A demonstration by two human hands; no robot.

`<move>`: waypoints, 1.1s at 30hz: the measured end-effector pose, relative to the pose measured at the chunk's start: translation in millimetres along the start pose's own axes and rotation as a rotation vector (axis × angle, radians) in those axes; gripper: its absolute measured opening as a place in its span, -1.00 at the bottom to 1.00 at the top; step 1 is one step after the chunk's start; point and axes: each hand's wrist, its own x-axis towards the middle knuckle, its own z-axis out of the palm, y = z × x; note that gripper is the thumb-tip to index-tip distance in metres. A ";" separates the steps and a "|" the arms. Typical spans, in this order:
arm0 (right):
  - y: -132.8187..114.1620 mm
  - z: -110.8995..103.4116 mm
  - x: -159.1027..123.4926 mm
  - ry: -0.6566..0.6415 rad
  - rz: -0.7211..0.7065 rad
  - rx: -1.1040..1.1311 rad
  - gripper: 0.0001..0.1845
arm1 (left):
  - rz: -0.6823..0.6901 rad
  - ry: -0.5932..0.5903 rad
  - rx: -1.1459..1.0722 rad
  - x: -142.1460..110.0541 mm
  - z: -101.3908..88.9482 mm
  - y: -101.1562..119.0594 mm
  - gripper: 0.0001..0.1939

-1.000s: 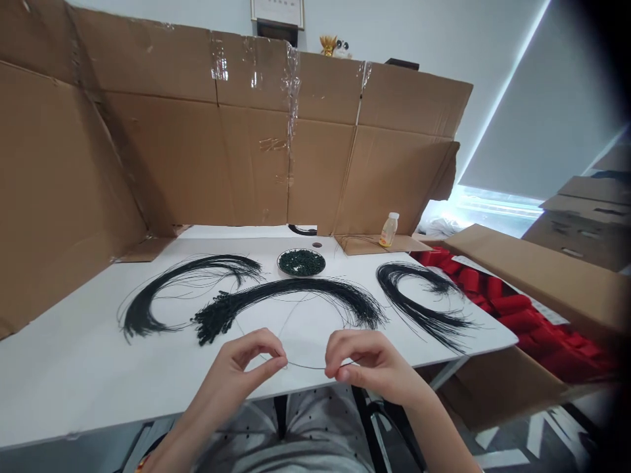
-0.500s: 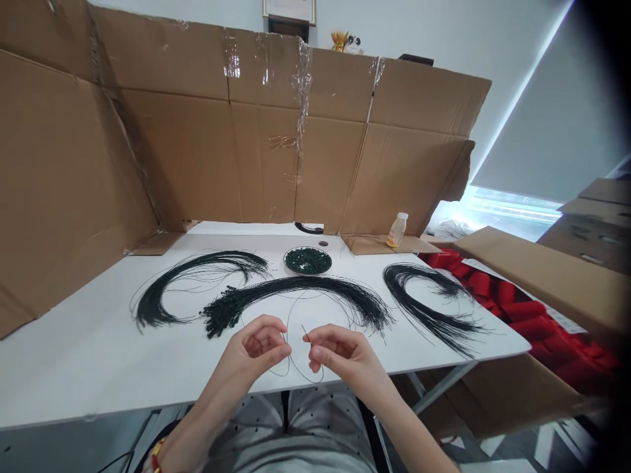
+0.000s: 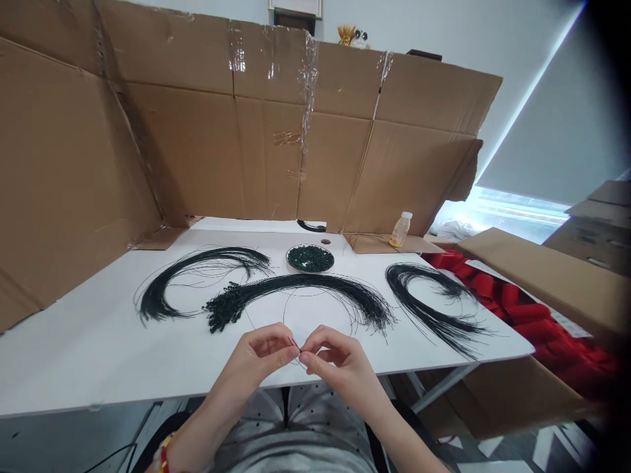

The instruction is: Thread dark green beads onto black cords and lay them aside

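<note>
My left hand (image 3: 261, 358) and my right hand (image 3: 338, 361) meet fingertip to fingertip above the table's front edge. Both are closed in a pinch on a thin dark cord (image 3: 294, 343), whose short end shows between them. Just beyond lies a curved bundle of black cords (image 3: 315, 281), with a cluster of small dark green pieces (image 3: 224, 309) at its left end. Behind it, a round dish (image 3: 309, 272) holds many small dark green pieces (image 3: 310, 257). The fingers hide part of the held cord.
Further bundles of black cords lie to the left (image 3: 162, 292) and right (image 3: 419, 299). Cardboard panels (image 3: 266, 157) wall the back and left of the white table (image 3: 98, 355). A small bottle (image 3: 401, 230) stands at the back right, beside a box of red rolls (image 3: 530, 315).
My hands have come together from a small gap, and their fingertips now meet at the cord. The cord loop below them has drawn smaller. The view has shifted slightly.
</note>
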 end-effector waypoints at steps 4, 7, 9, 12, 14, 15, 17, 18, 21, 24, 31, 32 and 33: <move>0.4 0.3 0.0 -0.005 -0.003 -0.029 -0.78 | -0.059 -0.021 -0.067 0.6 0.9 -3.5 -0.74; 0.7 0.4 0.9 -0.011 0.004 -0.041 -0.78 | -0.069 -0.032 -0.083 1.0 2.7 -5.2 -0.74; 0.4 0.4 1.6 -0.014 0.004 -0.051 -0.78 | -0.074 -0.017 -0.076 0.8 4.2 -5.9 -0.74; 0.1 0.2 1.8 -0.018 -0.011 -0.064 -0.79 | -0.082 0.040 -0.042 -0.7 8.0 -5.0 -0.76; 0.9 -0.5 1.4 -0.019 -0.027 -0.067 -0.80 | -0.066 0.070 -0.005 -2.2 11.5 -2.9 -0.78; 1.5 -0.9 1.3 -0.023 -0.031 -0.063 -0.80 | -0.042 0.079 0.018 -2.9 13.2 -1.4 -0.79; 2.7 -2.0 1.3 -0.043 -0.030 -0.045 -0.77 | 0.029 0.097 0.061 -4.0 16.2 1.6 -0.80; 3.1 -2.5 1.7 -0.058 -0.025 -0.031 -0.74 | 0.066 0.105 0.073 -4.4 17.2 2.9 -0.80; 2.9 -4.2 4.4 -0.111 -0.005 0.014 -0.64 | 0.117 0.090 0.067 -4.9 18.3 5.2 -0.80; 2.5 -5.0 6.5 -0.148 0.007 0.023 -0.58 | 0.099 0.078 0.046 -4.3 18.2 4.6 -0.79; -3.2 -15.9 11.4 -0.216 -0.106 -0.197 -0.61 | 0.075 0.142 0.115 -1.0 10.0 4.6 -0.76; -11.5 -18.9 19.7 -0.245 -0.138 -0.264 -0.63 | 0.091 0.200 0.127 -1.3 4.9 5.8 -0.76; -23.7 -21.4 31.8 -0.273 -0.173 -0.343 -0.66 | 0.106 0.269 0.140 -1.8 -1.3 7.3 -0.76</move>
